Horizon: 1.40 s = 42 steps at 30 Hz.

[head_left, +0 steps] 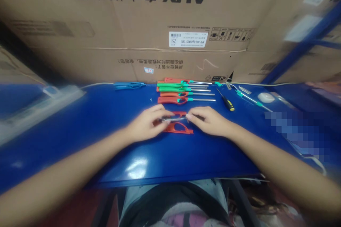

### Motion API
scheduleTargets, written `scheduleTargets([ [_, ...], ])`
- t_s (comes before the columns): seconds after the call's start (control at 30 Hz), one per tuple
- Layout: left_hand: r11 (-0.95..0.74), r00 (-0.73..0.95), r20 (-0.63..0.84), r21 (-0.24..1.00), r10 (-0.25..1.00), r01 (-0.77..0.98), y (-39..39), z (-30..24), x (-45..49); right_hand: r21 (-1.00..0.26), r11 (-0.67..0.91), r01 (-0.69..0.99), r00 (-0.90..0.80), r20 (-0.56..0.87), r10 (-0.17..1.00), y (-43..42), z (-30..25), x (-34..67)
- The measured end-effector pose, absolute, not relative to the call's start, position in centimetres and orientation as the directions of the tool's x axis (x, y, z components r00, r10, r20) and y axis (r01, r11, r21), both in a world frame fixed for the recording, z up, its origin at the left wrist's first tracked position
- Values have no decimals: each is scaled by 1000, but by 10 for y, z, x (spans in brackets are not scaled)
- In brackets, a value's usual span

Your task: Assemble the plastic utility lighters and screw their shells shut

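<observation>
Between my two hands runs a thin, pale wire-like part (177, 118); its exact kind is too small to make out. My left hand (150, 122) pinches its left end, and the fingertips of my right hand (206, 120) close on its right end. Just below lies an orange lighter casing half (183, 130) with an oval trigger opening. Another orange casing piece (179, 113) shows behind the wire-like part, partly covered by my left fingers. Farther back, several long-nosed lighters (173, 100) in orange and green lie in a row, their metal tubes pointing right.
A screwdriver (228, 103) with a black and yellow handle lies right of the lighters. Blue casing pieces (129, 85) are at the back left. A large cardboard box (128, 28) stands behind the blue table (119, 165). Loose metal rods (250, 98) and a white object (265, 97) lie right.
</observation>
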<state>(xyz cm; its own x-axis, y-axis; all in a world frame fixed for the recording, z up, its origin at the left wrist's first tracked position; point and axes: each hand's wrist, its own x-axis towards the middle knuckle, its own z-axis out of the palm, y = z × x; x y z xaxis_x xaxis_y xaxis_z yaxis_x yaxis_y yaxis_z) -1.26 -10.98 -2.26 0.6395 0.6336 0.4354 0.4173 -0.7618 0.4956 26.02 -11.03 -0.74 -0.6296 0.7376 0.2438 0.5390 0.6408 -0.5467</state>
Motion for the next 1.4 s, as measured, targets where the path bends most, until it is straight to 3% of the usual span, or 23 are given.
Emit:
scheduleTargets([
  [0.2,-763,657,422,509,625,399,-106,-18,-16,-574,693,435,-725,233,648,-106,5,270],
  [0.5,-766,767,283,516,576,384,-104,-13,-20,-614,655,440,-820,22,571,-106,15,282],
  [1.03,-761,780,243,508,577,404,-104,-15,-21,-524,643,559,-774,-53,631,-104,11,283],
  [1.4,-710,717,252,538,650,455,-103,-18,-17,-364,683,633,-747,-55,663,-109,13,278],
])
